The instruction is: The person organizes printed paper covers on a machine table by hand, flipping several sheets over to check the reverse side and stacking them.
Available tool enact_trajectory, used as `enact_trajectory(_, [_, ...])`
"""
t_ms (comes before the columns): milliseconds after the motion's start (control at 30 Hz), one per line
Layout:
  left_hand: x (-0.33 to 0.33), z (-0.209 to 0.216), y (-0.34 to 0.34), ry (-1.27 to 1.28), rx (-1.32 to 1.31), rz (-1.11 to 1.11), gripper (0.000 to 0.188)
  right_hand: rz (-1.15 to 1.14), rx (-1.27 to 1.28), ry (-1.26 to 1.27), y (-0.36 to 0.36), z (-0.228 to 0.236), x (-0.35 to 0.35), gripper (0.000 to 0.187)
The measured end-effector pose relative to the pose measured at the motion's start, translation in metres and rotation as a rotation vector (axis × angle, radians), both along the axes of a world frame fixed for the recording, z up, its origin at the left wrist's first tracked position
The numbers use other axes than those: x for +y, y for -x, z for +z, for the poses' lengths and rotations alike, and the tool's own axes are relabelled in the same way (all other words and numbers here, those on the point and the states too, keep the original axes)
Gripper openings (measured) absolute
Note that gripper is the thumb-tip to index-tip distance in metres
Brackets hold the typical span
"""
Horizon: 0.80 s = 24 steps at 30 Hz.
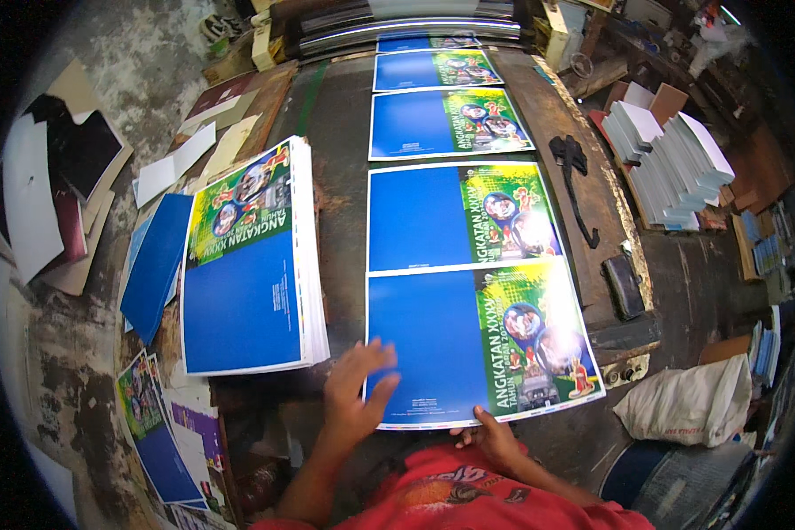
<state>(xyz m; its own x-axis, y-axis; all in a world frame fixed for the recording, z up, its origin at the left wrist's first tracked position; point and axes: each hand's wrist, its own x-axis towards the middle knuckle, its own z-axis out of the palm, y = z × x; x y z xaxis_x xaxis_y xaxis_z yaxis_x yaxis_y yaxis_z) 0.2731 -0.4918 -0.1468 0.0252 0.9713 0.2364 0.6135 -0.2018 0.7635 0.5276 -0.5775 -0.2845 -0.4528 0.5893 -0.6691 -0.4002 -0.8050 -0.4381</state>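
A glossy printed sheet (424, 344), blue on one side with a green picture panel on the other, lies nearest me on the machine bed. My right hand (490, 436) pinches its near edge, thumb on top and fingers beneath. At the sheet's left edge is my left hand (360, 385), fingers spread and holding nothing; I cannot tell whether it touches the paper. Beyond, a second sheet (415, 216) of the same print meets or slips under the near one. Another such sheet (411, 124) and more lie in a row toward the rollers.
Left of the bed stands a thick stack of the same prints (238, 309), with blue sheets (155, 265) beside it. Metal rollers (415, 31) cross the far end. A black strap (579, 190) and a dark pouch (624, 284) lie at right, near white paper piles (671, 163).
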Motion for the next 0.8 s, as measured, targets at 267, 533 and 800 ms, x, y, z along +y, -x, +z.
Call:
enact_trajectory(267, [0.181,-0.124,0.005,0.435,0.198,0.628,0.076,0.007,0.007,0.058,0.004,0.015,-0.003,0.044])
enact_trajectory(533, [0.226,-0.112,-0.009,0.495,0.233,0.644,0.083,-0.122,0.086,0.026,0.011,0.010,0.033,0.045])
enact_trajectory(800, [0.081,0.039,-0.017,-0.166,0.335,0.047,0.075,-0.179,0.077,-0.017,0.018,0.001,0.072,0.057])
